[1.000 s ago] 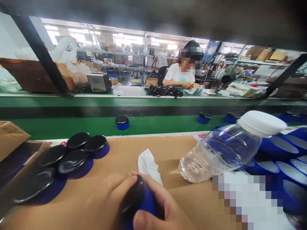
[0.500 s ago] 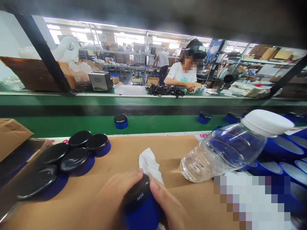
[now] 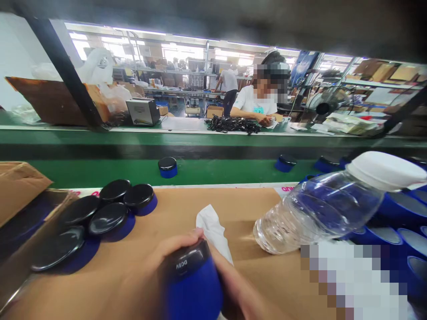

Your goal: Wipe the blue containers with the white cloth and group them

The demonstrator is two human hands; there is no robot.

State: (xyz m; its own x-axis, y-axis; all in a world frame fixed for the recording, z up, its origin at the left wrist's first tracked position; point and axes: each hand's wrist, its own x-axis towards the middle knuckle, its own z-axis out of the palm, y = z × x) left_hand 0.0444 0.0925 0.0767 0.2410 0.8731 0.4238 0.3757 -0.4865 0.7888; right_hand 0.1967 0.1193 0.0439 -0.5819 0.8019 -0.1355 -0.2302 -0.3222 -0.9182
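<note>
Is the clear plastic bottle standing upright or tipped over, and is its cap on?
Tipped, cap on. The clear bottle leans with its base on the cardboard sheet and its white cap raised over the blue containers.

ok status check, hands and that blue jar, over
Left hand and right hand both gripping blue jar, black cap on. White cloth just behind; clear bottle lying to the right.

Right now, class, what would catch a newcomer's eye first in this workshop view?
Nearest the camera, both hands grip a blue jar with a black lid over the cardboard sheet. To its right a clear plastic bottle leans, white-capped. On the left sits a cluster of black-lidded jars.
</note>
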